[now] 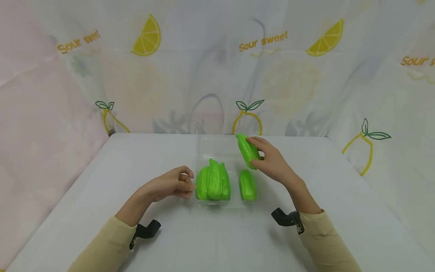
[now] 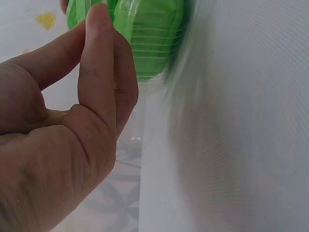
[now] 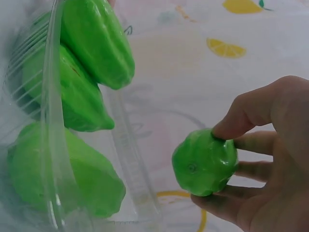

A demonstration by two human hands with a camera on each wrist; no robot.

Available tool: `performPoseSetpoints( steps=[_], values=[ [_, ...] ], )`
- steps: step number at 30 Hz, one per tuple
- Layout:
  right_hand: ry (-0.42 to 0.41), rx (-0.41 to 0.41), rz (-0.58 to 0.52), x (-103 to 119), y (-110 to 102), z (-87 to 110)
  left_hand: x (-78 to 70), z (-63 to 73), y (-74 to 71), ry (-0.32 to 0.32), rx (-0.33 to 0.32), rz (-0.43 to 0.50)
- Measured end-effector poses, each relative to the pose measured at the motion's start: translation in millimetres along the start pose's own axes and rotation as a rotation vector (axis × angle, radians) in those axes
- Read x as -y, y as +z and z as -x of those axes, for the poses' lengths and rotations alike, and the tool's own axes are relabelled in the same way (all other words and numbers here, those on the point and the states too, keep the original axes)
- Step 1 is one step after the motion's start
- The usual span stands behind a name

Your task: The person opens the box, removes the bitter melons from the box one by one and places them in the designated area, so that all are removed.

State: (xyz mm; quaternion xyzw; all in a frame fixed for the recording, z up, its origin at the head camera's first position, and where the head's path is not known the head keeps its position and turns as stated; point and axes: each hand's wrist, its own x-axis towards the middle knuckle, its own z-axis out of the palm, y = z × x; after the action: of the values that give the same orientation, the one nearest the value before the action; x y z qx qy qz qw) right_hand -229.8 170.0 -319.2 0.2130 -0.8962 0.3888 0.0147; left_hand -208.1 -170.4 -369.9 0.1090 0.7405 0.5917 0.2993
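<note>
- The right hand (image 1: 271, 161) has the held fruit (image 1: 248, 152) between thumb and fingers, spread just as wide as its rounded body. That grip looks sound; a firm but gentle squeeze should suit the glossy skin, which may slip.
- The held fruit is in the air over the back right part of the clear box (image 1: 234, 183), its pointed tip away from the person and to the left. Keep it this high until it is lined up, so that it does not knock the rim.
- The left hand (image 1: 172, 183) has its fingers bent and their tips close together, right by the box's left wall; whether they pinch the plastic cannot be told. A light hold there would steady the box, which looks thin and easily pushed over the white surface (image 1: 340, 189).
- Inside, a cluster of fruits (image 1: 214, 180) fills the left side, and a lone fruit (image 1: 248, 185) lies on the right, with a narrow gap between. For lowering, lay the held fruit lengthwise like its neighbours, without forcing it.
- Avoid leaning on the cluster: its middle fruit seems to sit higher and could roll.
- The clear lid (image 1: 217, 144) stands open at the back; keep knuckles off it.
- Loosen the fingers only once the fruit rests on something.
</note>
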Motion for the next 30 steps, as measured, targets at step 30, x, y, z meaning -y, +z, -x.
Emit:
performPoseSetpoints(
  steps=[30],
  values=[
    [0.214, -0.16, -0.058, -80.5, -3.0, -8.2, 2.1, -0.7, -2.1, 0.023, 0.021, 0.011]
  ],
)
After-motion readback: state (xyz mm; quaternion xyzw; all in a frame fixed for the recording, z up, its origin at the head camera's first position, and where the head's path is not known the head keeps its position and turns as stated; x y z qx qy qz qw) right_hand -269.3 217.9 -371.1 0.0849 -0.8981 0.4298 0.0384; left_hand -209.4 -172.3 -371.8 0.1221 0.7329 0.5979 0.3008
